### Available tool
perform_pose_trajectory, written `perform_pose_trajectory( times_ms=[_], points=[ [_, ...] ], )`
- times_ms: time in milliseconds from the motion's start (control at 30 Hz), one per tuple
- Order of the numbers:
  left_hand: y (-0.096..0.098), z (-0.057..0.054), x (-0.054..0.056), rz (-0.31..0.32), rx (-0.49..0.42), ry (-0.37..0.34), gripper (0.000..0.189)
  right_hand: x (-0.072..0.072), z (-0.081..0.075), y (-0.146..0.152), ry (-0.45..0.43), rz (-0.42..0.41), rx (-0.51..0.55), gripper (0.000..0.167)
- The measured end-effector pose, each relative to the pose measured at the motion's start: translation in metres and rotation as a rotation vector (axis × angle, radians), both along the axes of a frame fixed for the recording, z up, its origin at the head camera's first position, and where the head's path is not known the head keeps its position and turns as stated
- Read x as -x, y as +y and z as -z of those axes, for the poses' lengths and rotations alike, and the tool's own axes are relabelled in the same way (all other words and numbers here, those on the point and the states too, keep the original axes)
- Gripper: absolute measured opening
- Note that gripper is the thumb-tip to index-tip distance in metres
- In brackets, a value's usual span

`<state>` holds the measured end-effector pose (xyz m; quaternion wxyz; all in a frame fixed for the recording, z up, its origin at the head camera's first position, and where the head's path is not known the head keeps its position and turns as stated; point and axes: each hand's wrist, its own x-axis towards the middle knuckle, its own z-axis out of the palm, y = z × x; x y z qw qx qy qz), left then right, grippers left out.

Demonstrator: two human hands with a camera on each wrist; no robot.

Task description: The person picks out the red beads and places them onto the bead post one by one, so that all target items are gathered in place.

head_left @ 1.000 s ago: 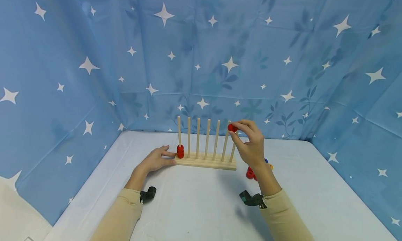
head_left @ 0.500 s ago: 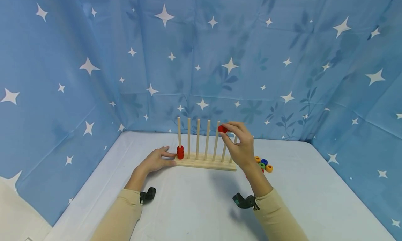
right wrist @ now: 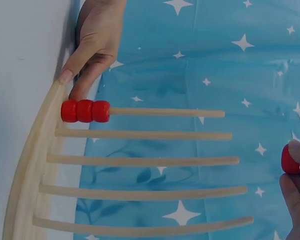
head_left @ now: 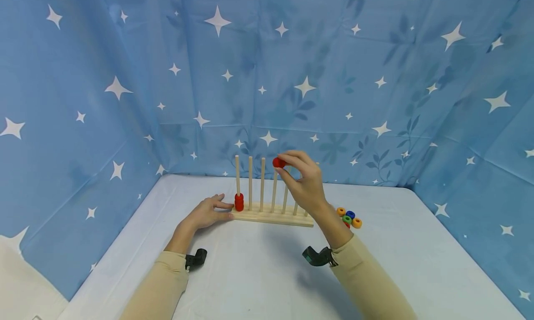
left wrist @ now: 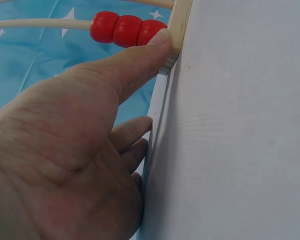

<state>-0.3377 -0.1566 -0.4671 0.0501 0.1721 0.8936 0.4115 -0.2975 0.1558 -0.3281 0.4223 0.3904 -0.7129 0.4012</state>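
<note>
A wooden peg rack (head_left: 271, 216) stands on the white table, with several upright pegs in a row. Three red beads (right wrist: 85, 111) are stacked at the foot of its leftmost peg. At the rack's left end, my left hand (head_left: 208, 212) holds the base between thumb and fingers; the thumb (left wrist: 149, 47) lies by the beads in the left wrist view. My right hand (head_left: 306, 181) pinches one more red bead (head_left: 278, 163) between thumb and fingertips. That bead is level with the peg tops, overlapping a middle peg in the head view, and sits beyond the peg tips in the right wrist view.
Several loose beads (head_left: 347, 219), orange, blue, green and red, lie to the right of the rack, partly behind the right forearm. A blue star-patterned curtain (head_left: 267, 97) hangs along the back and sides of the table (head_left: 246, 273). Each wrist wears a black camera (head_left: 317, 256).
My right hand has moved left along the row of pegs with the red bead, now slightly higher. More loose beads show behind the arm. My left hand and the rack have stayed put.
</note>
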Motion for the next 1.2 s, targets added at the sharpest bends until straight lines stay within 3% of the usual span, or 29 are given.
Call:
perform_pose_trajectory(
  times_ms=[267,500,1200],
  points=[
    [0.001,0.0,0.001,-0.005,-0.003,-0.019,0.046,0.004,-0.012,-0.014,0.04,0.01,-0.042,0.03],
    [0.001,0.001,0.001,-0.007,-0.01,-0.028,0.046,0.007,-0.02,-0.024,0.026,-0.024,-0.061,0.028],
    [0.002,0.0,-0.001,-0.027,0.01,-0.027,0.046,0.017,-0.028,-0.054,-0.05,-0.013,-0.178,0.026]
  ],
)
